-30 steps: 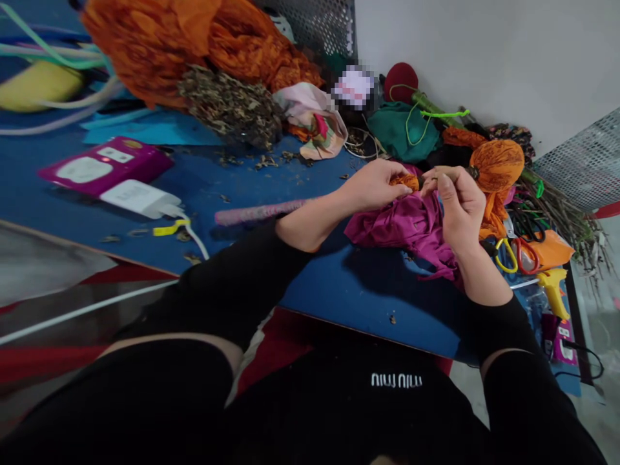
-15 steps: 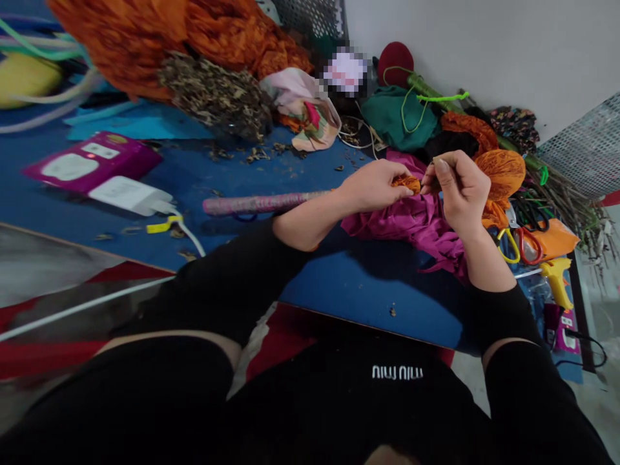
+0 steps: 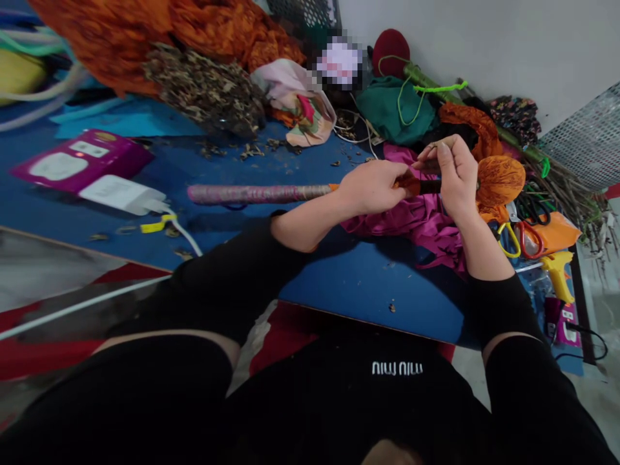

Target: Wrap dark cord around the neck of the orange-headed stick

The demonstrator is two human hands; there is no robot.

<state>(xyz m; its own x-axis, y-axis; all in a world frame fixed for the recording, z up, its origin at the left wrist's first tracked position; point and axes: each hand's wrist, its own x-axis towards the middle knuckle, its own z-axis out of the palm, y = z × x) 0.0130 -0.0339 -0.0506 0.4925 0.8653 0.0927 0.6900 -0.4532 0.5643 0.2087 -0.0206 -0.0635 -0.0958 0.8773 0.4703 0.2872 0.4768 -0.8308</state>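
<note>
A long stick (image 3: 261, 194), wrapped in a pinkish patterned covering, lies sideways over the blue table. My left hand (image 3: 375, 187) is closed around it where orange cloth (image 3: 411, 186) is wound on. To the right, my right hand (image 3: 455, 174) is raised just over a dark stretch of the same line, thumb and fingers pinched together; whatever they hold is too thin to make out. Beyond that hand sits an orange cloth-covered ball (image 3: 501, 181); whether it joins the stick is hidden. Crumpled magenta cloth (image 3: 411, 223) lies beneath both hands.
Scissors with yellow and red handles (image 3: 520, 240) and a yellow glue gun (image 3: 559, 274) lie at right. A purple power strip (image 3: 82, 161) with a white plug is at left. Orange fabric (image 3: 217, 32), dried plant matter (image 3: 206, 90) and green cloth (image 3: 397, 113) line the back.
My right hand has shifted slightly left and up, and its fingers have turned toward the left hand. A dark section beside the orange winding now shows. The left hand keeps its grip.
</note>
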